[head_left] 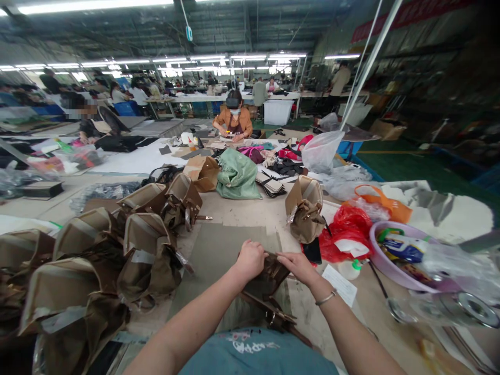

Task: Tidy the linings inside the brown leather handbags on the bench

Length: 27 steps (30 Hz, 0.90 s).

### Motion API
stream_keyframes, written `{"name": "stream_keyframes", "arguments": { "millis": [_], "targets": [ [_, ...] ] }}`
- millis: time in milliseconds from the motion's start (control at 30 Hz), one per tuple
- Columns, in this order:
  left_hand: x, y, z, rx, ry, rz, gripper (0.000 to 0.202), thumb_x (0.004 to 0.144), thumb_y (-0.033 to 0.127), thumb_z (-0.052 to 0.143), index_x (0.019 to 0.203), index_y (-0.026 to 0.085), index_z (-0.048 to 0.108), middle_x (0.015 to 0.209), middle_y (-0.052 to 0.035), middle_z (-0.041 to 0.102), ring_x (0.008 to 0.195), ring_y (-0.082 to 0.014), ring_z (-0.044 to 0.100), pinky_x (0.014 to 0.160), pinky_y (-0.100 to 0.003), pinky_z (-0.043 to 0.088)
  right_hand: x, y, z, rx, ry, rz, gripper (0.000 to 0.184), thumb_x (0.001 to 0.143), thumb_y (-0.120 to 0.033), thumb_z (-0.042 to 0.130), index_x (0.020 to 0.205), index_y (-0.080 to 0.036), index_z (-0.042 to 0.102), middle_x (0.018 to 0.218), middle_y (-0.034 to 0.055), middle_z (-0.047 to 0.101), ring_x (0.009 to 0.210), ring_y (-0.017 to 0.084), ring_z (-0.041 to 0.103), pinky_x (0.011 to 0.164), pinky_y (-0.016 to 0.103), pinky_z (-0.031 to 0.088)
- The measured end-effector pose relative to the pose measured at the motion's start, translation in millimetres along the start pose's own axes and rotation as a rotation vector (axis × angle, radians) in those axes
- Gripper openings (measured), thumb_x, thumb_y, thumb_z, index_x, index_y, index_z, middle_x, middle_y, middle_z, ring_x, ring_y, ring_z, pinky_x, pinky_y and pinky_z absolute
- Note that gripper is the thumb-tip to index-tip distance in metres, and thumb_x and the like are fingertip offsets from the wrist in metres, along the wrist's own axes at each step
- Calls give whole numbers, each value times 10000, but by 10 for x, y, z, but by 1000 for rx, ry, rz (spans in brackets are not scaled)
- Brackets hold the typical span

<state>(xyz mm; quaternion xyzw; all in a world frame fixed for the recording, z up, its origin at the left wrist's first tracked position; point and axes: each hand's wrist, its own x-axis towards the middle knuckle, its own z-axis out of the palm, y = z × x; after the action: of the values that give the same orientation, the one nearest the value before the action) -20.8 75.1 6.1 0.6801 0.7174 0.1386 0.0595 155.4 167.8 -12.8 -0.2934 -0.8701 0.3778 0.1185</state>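
In front of my body, a dark brown bag (269,278) lies on a grey-green sheet (211,250), with a strap and metal hardware on its near side. My left hand (252,259) is closed in a fist on the bag's upper left edge. At the upper right edge, my right hand (297,266) pinches the material between thumb and fingers. My forearms and the angle hide part of the bag. A similar brown bag (307,221) stands just beyond my right hand, its stiff tan flap raised.
Several brown bags (144,245) with raised flaps crowd the left side. A green sack (238,174) lies ahead. To the right are a red plastic bag (347,229), a purple basin (377,250) of supplies and a white paper (339,284). A co-worker (234,122) sits across the table.
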Motion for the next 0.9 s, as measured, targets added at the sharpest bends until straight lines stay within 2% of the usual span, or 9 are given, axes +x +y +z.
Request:
{"name": "stream_keyframes", "arguments": {
  "millis": [100,267,367,467,567,667,733,800,900],
  "targets": [
    [3,-15,-6,-21,5,-17,232,832,267,462,754,125,627,796,-100,617,810,-205,569,924,-404,326,11,5,7,-12,43,0,473,781,-479,512,1151,-192,577,1096,75,628,970,218,584,856,347,451],
    [2,-36,-6,-54,16,-30,230,835,263,460,778,125,634,805,-102,621,816,-200,570,936,-401,314,92,-133,84,-144,162,-94,416,780,-427,540,1148,-234,571,1066,59,637,945,205,587,843,340,461],
    [6,-39,1,-52,18,-21,237,835,262,456,771,124,639,797,-103,622,817,-203,572,930,-401,319,156,-241,129,-172,196,-154,285,818,-395,494,1019,-253,637,992,41,660,912,185,592,841,318,457],
    [10,-51,16,-56,24,-10,238,835,258,458,765,120,639,790,-106,620,827,-207,573,928,-405,321,186,-296,142,-102,267,-148,282,845,-390,438,846,-237,675,876,45,678,838,178,604,814,310,460],
    [7,-73,22,-66,26,-31,226,828,266,477,767,117,636,796,-111,618,836,-211,575,932,-409,318,129,-244,50,38,452,-2,319,823,-445,446,772,-202,646,790,49,668,768,178,599,759,301,469],
    [5,-88,14,-77,18,-42,225,827,277,485,761,120,632,801,-110,617,844,-214,575,930,-409,321,-36,-60,-196,198,682,230,421,821,-523,384,699,-176,588,646,41,625,636,163,579,645,282,477],
    [10,-86,15,-75,9,-32,226,827,279,485,755,122,630,797,-107,616,840,-213,575,927,-409,325,-173,90,-390,170,749,380,480,816,-561,346,599,-183,548,537,36,580,543,160,555,582,284,464],
    [21,-77,27,-63,8,-16,226,826,278,485,746,124,630,788,-102,617,831,-212,575,922,-408,329,-286,197,-522,-4,651,454,441,757,-583,443,593,-191,561,544,35,592,538,173,557,572,297,455],
    [39,-63,51,-37,13,4,241,830,286,478,736,124,630,776,-98,617,810,-208,576,906,-403,342,-321,187,-500,-131,491,301,388,729,-526,532,910,-193,614,796,53,657,720,195,603,686,317,470]
  ]
}}
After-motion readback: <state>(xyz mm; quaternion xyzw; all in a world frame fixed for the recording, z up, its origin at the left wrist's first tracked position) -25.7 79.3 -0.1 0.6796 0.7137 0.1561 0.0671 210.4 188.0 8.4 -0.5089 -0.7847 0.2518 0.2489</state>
